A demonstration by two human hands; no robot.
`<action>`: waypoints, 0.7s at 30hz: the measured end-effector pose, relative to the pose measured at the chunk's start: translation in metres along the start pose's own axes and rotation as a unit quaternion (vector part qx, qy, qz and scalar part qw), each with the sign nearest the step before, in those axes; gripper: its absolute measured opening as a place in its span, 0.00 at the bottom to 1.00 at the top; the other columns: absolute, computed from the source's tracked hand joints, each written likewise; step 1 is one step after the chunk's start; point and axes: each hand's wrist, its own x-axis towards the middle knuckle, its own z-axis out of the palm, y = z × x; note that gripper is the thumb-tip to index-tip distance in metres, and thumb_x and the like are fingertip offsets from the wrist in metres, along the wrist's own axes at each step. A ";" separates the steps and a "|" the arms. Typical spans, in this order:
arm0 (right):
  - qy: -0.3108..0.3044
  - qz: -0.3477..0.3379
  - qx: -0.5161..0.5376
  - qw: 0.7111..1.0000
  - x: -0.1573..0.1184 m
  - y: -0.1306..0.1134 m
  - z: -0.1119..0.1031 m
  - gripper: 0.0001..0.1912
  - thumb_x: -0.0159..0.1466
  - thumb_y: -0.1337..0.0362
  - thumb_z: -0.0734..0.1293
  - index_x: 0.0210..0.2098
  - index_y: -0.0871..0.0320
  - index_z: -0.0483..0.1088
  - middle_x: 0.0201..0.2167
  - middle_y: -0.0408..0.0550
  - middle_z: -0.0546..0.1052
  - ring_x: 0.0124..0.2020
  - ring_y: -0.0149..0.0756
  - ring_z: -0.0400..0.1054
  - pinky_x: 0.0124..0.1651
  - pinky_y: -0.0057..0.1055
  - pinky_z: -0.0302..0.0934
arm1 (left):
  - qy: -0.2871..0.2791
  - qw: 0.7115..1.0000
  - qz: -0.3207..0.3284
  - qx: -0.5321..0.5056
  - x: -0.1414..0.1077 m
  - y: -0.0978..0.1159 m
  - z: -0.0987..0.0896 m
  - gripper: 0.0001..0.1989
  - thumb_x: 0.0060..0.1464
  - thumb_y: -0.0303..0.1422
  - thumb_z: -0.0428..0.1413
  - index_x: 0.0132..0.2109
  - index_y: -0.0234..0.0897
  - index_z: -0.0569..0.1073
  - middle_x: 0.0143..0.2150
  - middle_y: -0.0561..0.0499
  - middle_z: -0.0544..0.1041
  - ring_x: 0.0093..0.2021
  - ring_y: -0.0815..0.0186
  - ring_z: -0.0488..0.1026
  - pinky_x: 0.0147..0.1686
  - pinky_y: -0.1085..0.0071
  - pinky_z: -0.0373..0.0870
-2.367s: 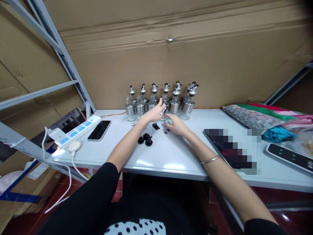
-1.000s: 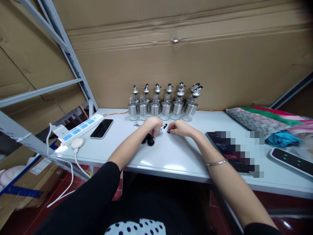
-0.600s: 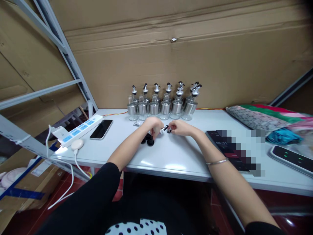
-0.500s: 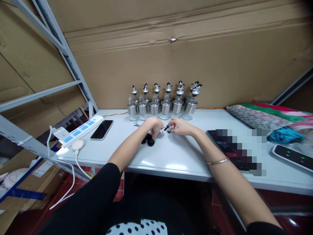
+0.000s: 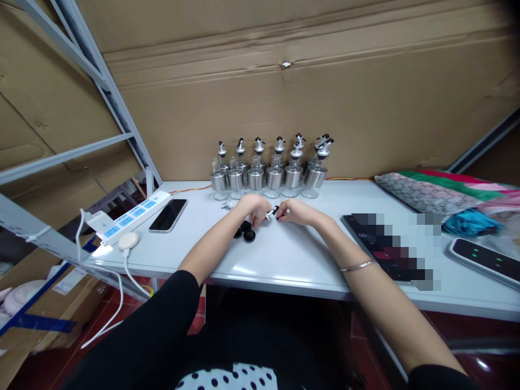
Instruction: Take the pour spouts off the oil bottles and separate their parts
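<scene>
Over the middle of the table my left hand [image 5: 255, 208] is closed round a pour spout [image 5: 272, 213], silver with a black tip that points right. My right hand [image 5: 296, 212] is just right of that tip, thumb and fingers pinched together. Whatever is between those fingertips is too small and hidden to name. Black round caps [image 5: 249, 235] lie beside and partly under my left hand. Behind my left wrist lies another silver spout [image 5: 228, 205]. Glass bottles with steel sleeves [image 5: 274, 177] stand in two rows behind my hands, the back ones topped with spouts.
To the left are a phone [image 5: 168, 215], a white power strip [image 5: 136, 218] and a round white charger [image 5: 129, 241]. A dark tablet [image 5: 379, 246], partly blurred out, lies right of my forearm. Farther right are a white-edged device [image 5: 485, 262] and colourful fabric [image 5: 439, 200]. Cardboard [image 5: 260, 97] backs the table.
My right fingers have drawn together into a pinch close to the spout's tip, and the small black piece seen under them is now hidden. My left hand keeps its hold on the spout.
</scene>
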 end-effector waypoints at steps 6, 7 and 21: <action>0.036 0.003 0.016 0.999 -0.001 -0.002 -0.002 0.08 0.50 0.71 0.66 0.29 0.61 0.76 0.29 0.47 0.79 0.31 0.34 0.71 0.35 0.25 0.60 | 0.025 0.999 0.017 -0.017 -0.003 -0.006 -0.005 0.16 0.27 0.23 0.63 0.24 0.35 0.64 0.21 0.55 0.71 0.29 0.63 0.72 0.30 0.71 0.69; 0.058 0.004 0.027 0.998 -0.001 -0.002 -0.004 0.08 0.51 0.71 0.66 0.30 0.61 0.76 0.29 0.47 0.79 0.31 0.34 0.71 0.35 0.25 0.61 | 0.050 0.998 0.034 0.001 -0.004 -0.007 -0.006 0.15 0.28 0.23 0.63 0.25 0.35 0.65 0.22 0.55 0.71 0.29 0.64 0.72 0.30 0.71 0.69; 0.012 0.049 -0.025 0.998 -0.005 0.015 -0.012 0.10 0.51 0.72 0.65 0.31 0.60 0.77 0.25 0.45 0.78 0.28 0.33 0.69 0.33 0.25 0.59 | 0.182 0.966 0.098 0.155 -0.001 0.000 -0.007 0.19 0.41 0.25 0.58 0.44 0.32 0.71 0.39 0.47 0.76 0.37 0.62 0.72 0.32 0.73 0.64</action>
